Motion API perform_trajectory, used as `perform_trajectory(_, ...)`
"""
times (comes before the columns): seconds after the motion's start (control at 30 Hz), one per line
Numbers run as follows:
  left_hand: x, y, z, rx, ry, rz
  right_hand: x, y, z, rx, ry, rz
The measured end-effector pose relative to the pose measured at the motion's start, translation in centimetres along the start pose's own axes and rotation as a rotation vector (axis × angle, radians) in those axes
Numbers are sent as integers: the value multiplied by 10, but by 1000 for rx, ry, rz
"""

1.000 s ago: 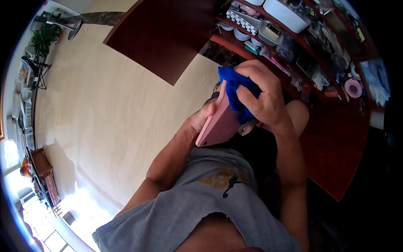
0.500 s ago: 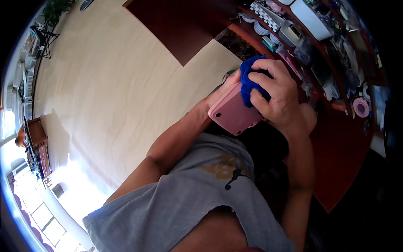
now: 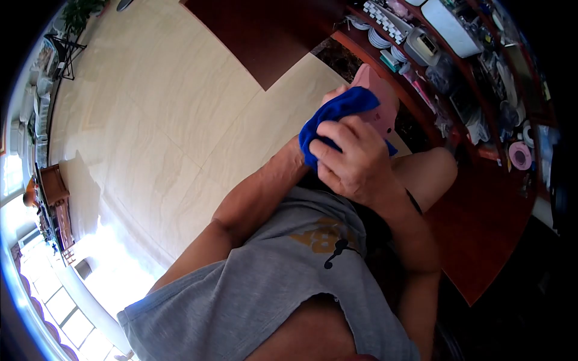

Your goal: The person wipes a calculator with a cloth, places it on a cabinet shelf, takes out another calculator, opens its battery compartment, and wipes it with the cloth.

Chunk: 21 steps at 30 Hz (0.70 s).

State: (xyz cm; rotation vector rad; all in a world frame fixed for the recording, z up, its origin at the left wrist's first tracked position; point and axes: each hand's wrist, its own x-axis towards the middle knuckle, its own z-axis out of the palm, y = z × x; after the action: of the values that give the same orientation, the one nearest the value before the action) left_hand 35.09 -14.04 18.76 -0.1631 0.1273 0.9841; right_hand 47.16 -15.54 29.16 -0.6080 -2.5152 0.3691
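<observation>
My right hand [image 3: 355, 159] is closed on a blue cloth [image 3: 349, 103], its fingers curled and pressed into it. The cloth drapes over the near part of a pink plastic object [image 3: 385, 108] with a rounded far end and a small dark round spot near one edge. My left hand [image 3: 335, 93] grips the object from the left. Only a few left fingertips show beyond the cloth, and most of that hand is hidden. I cannot make out what kind of object the pink thing is.
To the right stand dark red shelves [image 3: 415, 66] packed with plates, a plastic container [image 3: 423, 47], bags and a roll of pink tape [image 3: 519, 156]. A dark red panel [image 3: 265, 42] lies ahead. Pale tiled floor [image 3: 162, 120] spreads to the left.
The pink object has turned and moved away from me, its rounded end now showing at the far side. My right hand and the cloth have moved nearer and left, over its near part.
</observation>
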Motion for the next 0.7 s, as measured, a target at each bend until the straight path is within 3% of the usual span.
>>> perform_trajectory(0.03,-4,3,14,164,183,34,-4,-3,2,-1,4,2)
perform_trajectory(0.13,9,15,10,207,171,101,-16,-10,7,-113,-19,16)
perform_trajectory(0.17,13,26,11,60,52,117,-22,-11,7,-115,-13,13)
perform_trajectory(0.27,4,28,36,167,51,267,-35,-3,10,-166,176,190)
perform_trajectory(0.33,2,27,41,70,-189,228,-36,-4,15,-195,231,222)
perform_trajectory(0.43,5,21,38,-136,-178,137,-18,-16,31,-231,289,153)
perform_trajectory(0.53,9,24,37,-147,-314,115,-10,-19,35,-257,327,166)
perform_trajectory(0.57,2,28,43,66,-249,117,-12,-18,34,-257,312,169)
perform_trajectory(0.7,3,35,42,81,-342,201,-26,-1,22,-166,346,246)
